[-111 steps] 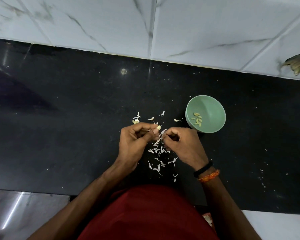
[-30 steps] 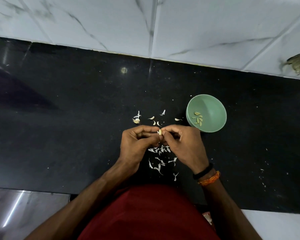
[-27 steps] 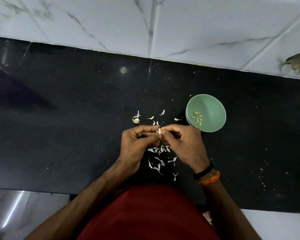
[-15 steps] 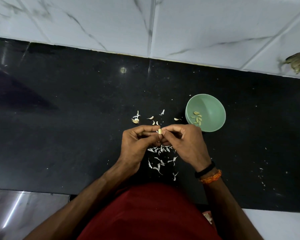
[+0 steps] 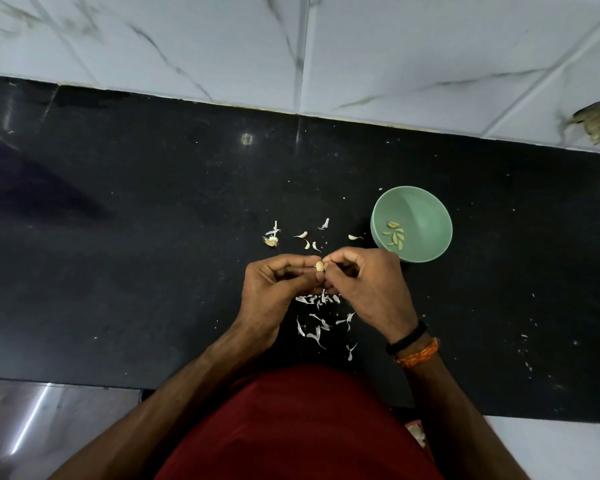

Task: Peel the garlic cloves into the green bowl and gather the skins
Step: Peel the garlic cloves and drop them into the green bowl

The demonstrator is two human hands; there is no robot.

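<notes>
A small pale garlic clove [image 5: 320,266] is pinched between the fingertips of my left hand [image 5: 274,289] and my right hand [image 5: 368,289], just above the black counter. The green bowl [image 5: 426,209] stands to the right of my right hand, close to its knuckles, and holds several peeled cloves [image 5: 394,234]. White garlic skins [image 5: 321,320] lie scattered under and behind my hands. A few more skin bits [image 5: 307,237] and a root end [image 5: 271,241] lie beyond my fingers.
The black counter [image 5: 136,237] runs left to right, backed by a white marble-tiled wall [image 5: 395,46]. A brownish scrap [image 5: 598,121] clings to the wall at far right. The counter's front edge is just before my red-clad body.
A skin strip between my hands 3.7 s ago is gone; both hands now meet on the clove. Over the last second they have barely shifted.
</notes>
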